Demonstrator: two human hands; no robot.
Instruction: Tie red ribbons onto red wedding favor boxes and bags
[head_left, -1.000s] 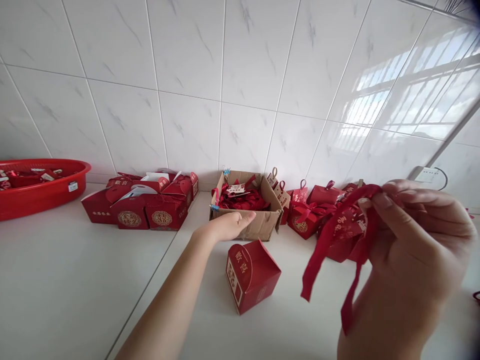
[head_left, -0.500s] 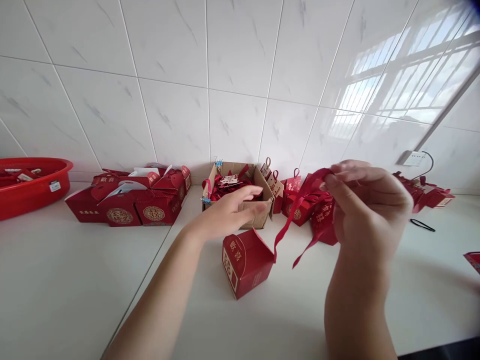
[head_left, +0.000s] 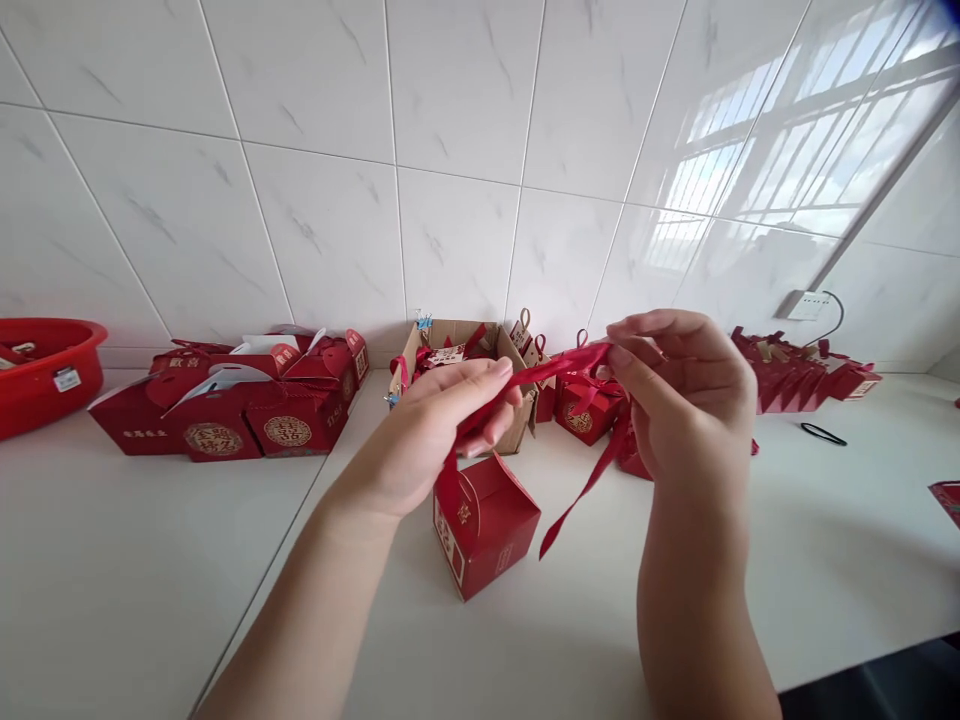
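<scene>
A red ribbon (head_left: pixel 559 373) stretches between my two hands above the counter. My left hand (head_left: pixel 442 430) pinches one stretch of it between thumb and fingers, and a tail hangs below that hand in front of the small red gift box. My right hand (head_left: pixel 667 380) grips the ribbon between thumb and fingertips, with another tail dangling down and to the left. Under the ribbon the red gift box (head_left: pixel 491 530) stands on the counter, touched by neither hand. Behind my left hand, a cardboard box (head_left: pixel 517 425) holds red ribbons and tags; part of it is hidden.
Several red gift boxes (head_left: pixel 289 430) stand left against the tiled wall, beside a red basin (head_left: pixel 79 350). More red boxes (head_left: pixel 589 410) with tags sit behind my hands, others (head_left: pixel 795 375) at the right. A black loop (head_left: pixel 823 434) lies on the white counter (head_left: pixel 825 560).
My left hand has closed on the ribbon, where before it was open over the cardboard box. The ribbon is now drawn sideways between both hands. The view has shifted slightly right.
</scene>
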